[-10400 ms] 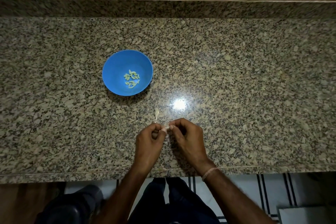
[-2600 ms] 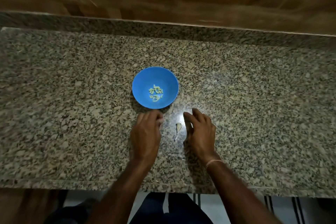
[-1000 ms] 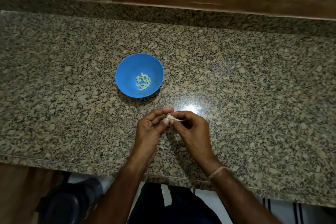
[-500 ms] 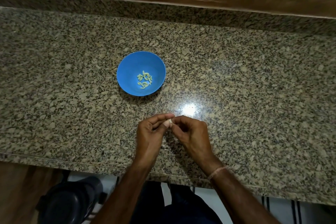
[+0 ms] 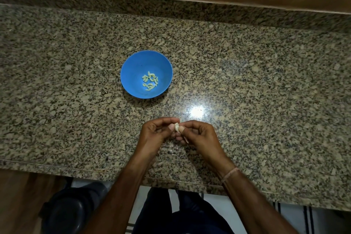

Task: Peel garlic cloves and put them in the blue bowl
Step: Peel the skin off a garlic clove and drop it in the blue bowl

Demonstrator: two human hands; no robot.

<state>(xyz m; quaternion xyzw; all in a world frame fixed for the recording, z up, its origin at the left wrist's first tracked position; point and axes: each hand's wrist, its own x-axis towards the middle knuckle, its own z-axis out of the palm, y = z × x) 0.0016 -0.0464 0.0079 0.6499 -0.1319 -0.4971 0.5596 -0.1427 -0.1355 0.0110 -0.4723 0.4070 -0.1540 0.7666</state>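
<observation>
Over a speckled granite counter (image 5: 247, 74), we see both hands meet at one garlic clove (image 5: 176, 126) — the left hand (image 5: 154, 135) and the right hand (image 5: 199, 137) each pinching it between thumb and fingertips, held just above the stone. The blue bowl (image 5: 133, 66) stands well apart, farther back and to the left, with a small heap of peeled cloves (image 5: 150, 81) at its bottom.

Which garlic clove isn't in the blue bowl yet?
The garlic clove pinched between the left hand and right hand; all other cloves lie clustered in the blue bowl.
</observation>
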